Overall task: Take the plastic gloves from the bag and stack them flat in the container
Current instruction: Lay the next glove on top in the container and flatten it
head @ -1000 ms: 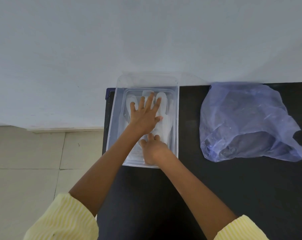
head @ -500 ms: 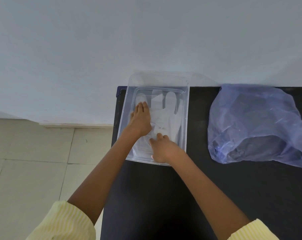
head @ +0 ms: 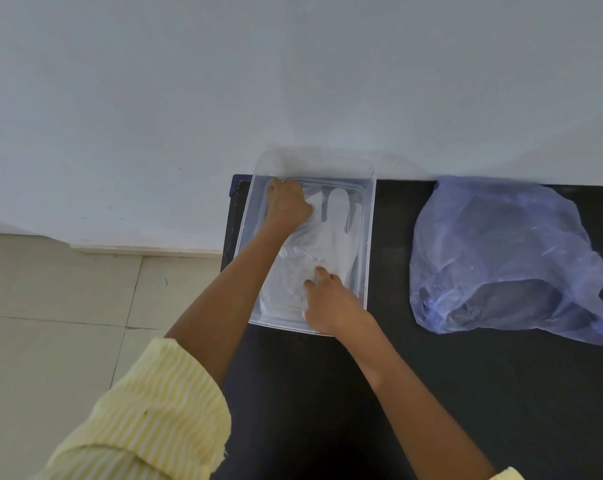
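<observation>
A pale wall (head: 224, 81) fills the upper part of the view, meeting a tiled floor (head: 51, 323) at lower left. A black table (head: 483, 393) stands against the wall, and the person's two bare forearms reach over it from rolled yellow striped sleeves (head: 147, 420). On the right side of the table lies a crumpled translucent blue plastic bag (head: 501, 258), its mouth facing the near edge, well apart from both hands. At the table's far left corner sits a clear plastic container (head: 369, 237), its far rim against the wall. Inside it the clear plastic gloves (head: 331, 237) lie flat, fingers pointing toward the wall. The left hand (head: 288, 206) rests palm-down in the far left part of the container, fingers together and extended, pressing on the finger end of the gloves without closing around anything. The right hand (head: 331, 299) sits at the near end, fingertips bearing down on the cuff area; it is loosely curled, and whether it pinches the plastic cannot be told.
</observation>
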